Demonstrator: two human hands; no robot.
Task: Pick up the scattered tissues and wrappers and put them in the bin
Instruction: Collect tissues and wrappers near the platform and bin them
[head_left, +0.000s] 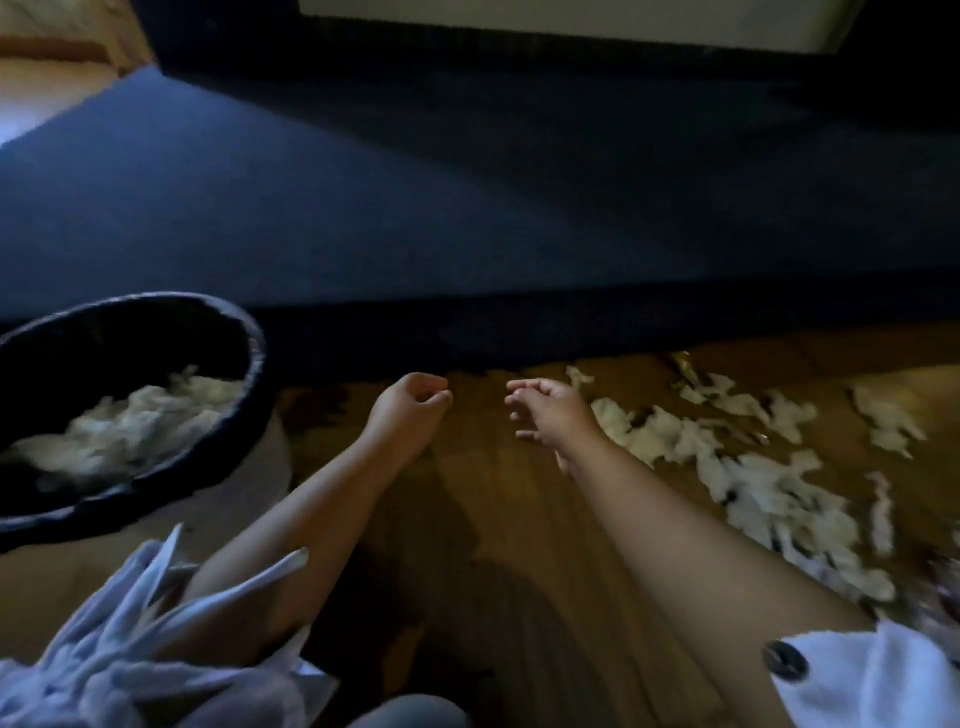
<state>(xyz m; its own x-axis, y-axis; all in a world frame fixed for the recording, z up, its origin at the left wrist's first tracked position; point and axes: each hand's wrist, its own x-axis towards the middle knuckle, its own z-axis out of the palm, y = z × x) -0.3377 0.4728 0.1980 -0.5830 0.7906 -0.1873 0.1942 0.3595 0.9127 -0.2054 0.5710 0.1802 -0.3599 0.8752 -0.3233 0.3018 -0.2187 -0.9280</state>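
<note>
A round black bin (249, 395) stands at the left, with crumpled white tissues (135, 426) lying inside it. Several white tissues (769, 478) and a few shiny wrappers (685, 364) lie scattered over the wooden floor at the right. My left hand (410, 402) hovers just right of the bin, fingers loosely curled and nothing in them. My right hand (550, 410) is stretched out beside it with the fingers spread and empty, at the left edge of the tissue pile.
A dark blue bed or sofa (467, 218) fills the upper half, its lower edge meeting the wooden floor (493, 519) just beyond my hands. White sleeve cloth (130, 649) bunches at the bottom left.
</note>
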